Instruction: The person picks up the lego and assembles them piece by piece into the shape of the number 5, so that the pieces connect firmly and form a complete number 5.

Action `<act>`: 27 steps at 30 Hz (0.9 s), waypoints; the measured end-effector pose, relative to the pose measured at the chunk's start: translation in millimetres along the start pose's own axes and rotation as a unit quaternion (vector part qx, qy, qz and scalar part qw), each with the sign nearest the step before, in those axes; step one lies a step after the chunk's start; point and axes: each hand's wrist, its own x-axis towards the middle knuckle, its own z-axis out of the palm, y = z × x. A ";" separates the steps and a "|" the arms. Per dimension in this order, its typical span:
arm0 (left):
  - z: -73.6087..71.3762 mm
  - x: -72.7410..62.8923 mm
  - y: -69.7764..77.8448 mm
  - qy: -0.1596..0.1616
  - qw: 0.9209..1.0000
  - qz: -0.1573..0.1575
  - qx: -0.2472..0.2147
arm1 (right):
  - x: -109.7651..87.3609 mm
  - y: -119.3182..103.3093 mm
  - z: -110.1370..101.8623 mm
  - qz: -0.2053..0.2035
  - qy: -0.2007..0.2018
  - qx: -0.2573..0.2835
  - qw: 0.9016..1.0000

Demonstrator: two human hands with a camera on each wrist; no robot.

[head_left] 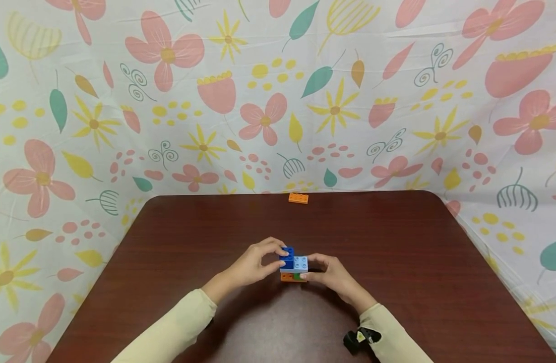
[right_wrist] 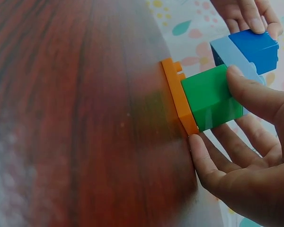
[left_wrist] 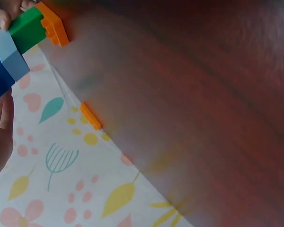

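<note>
Floral cloth [head_left: 264, 108] hanging behind wood table [head_left: 373, 227]; mid-table, L hand [head_left: 250, 263] pinching dk-blue brick [head_left: 287, 259] atop lt-blue plate [head_left: 301, 263], green brick [right_wrist: 210, 97], orange base [right_wrist: 178, 97]; R hand [head_left: 332, 278] gripping green brick; orange plate [head_left: 298, 198] lying at far edge.

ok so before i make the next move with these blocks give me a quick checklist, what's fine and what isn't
1. Left hand gripping the blue block: ok, finger and thumb pinch it.
2. Right hand on the stack: ok, its thumb is at the green block.
3. Blue block on the light blue plate: ok, it covers the left half in the head view; the right half's studs are bare.
4. Blue block pressed fully down: cannot tell.
5. Orange base flat on the table: cannot tell.
6. Spare orange brick close at hand: not ok, it lies apart at the far edge.
</note>
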 end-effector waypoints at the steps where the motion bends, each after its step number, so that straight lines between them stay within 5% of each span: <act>1: 1.0 -0.6 0.0 0.005 1.000 -0.001 -0.004 | 0.6 0.9 0.0 0.000 0.001 -0.003 1.000; 13: 9.8 -4.2 0.2 0.046 0.998 0.000 -0.036 | -13.4 -31.1 3.8 -0.028 0.001 -0.028 0.999; 20: 15.2 -6.5 1.8 0.075 0.990 -0.068 -0.094 | -2.7 -12.1 1.1 -0.022 0.002 -0.022 1.000; 27: 22.4 -6.0 10.6 0.094 0.978 -0.092 -0.164 | -0.3 -5.1 0.1 -0.011 0.003 -0.011 1.000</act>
